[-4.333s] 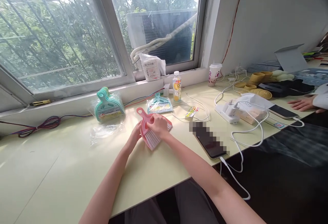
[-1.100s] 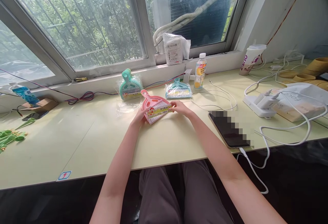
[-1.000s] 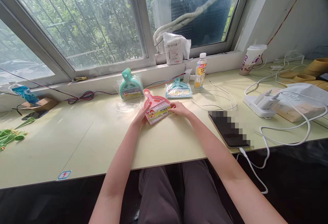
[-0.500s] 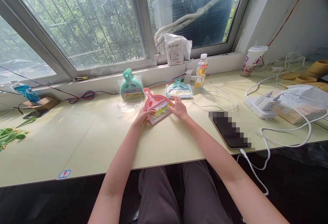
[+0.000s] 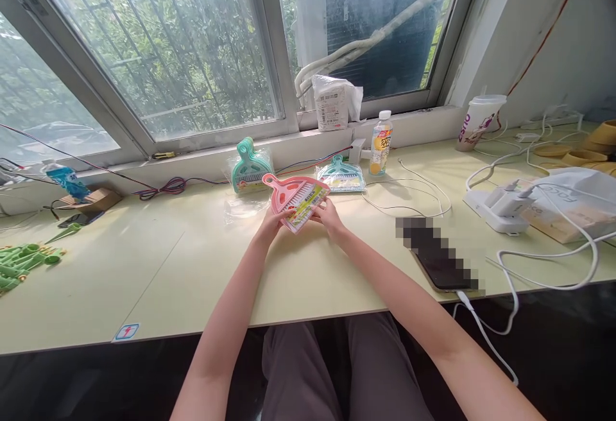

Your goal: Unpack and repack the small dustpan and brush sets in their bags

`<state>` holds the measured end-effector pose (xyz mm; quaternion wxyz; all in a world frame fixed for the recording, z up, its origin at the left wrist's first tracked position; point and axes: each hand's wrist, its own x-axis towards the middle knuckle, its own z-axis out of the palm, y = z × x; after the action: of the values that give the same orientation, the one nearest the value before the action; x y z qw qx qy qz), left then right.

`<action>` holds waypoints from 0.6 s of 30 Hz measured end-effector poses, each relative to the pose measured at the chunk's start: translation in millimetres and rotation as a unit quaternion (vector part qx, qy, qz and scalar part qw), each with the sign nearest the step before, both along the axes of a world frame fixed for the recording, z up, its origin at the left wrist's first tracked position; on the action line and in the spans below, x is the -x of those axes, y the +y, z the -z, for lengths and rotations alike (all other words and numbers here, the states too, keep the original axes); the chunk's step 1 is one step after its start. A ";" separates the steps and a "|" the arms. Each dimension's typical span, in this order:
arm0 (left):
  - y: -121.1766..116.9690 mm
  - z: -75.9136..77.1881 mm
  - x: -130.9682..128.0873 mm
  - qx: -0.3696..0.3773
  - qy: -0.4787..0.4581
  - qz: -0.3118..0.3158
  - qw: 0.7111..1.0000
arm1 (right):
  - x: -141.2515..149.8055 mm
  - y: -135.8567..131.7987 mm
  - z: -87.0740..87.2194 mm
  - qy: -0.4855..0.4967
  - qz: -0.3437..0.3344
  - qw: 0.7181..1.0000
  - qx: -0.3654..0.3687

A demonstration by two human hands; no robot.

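Observation:
A pink mini dustpan-and-brush set (image 5: pixel 294 194) with a yellow-green label is lifted just off the pale green table (image 5: pixel 158 273). My left hand (image 5: pixel 275 221) grips its near left edge and my right hand (image 5: pixel 327 214) pinches its near right corner by the label. Behind it stands a stack of teal dustpan sets (image 5: pixel 250 167) in plastic wrap, and a single teal set (image 5: pixel 341 177) in a bag lies to the right. An empty clear bag (image 5: pixel 242 207) lies left of my hands.
A phone (image 5: pixel 440 260) on a white cable lies right of my arm, near a power strip with chargers (image 5: pixel 498 203). A drink bottle (image 5: pixel 380 151), white packet (image 5: pixel 332 103) and cup (image 5: pixel 476 122) stand by the window sill. Green plastic pieces (image 5: pixel 24 260) lie far left.
The pink set has been turned label-up and raised off the table, its handle swinging left. My right hand slid from its far side to the near corner. The camera tilted slightly.

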<state>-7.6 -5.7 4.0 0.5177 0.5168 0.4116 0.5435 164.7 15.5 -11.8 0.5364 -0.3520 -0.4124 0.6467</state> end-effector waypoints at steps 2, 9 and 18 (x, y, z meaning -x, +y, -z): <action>-2.7 -2.8 -3.4 0.014 0.030 0.010 0.999 | -4.7 2.6 -0.2 -0.008 0.007 1.000 0.011; 7.5 5.1 17.8 -0.009 0.231 -0.166 0.959 | -11.2 7.3 -0.6 0.001 0.027 1.000 0.002; 14.1 29.7 48.3 -0.075 0.580 -0.205 0.784 | -19.3 15.0 3.7 -0.003 0.051 0.999 -0.004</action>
<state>-56.0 8.5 -25.7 0.0167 0.6752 0.6887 0.2637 184.0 30.5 -15.5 0.5688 -0.3721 -0.3978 0.6162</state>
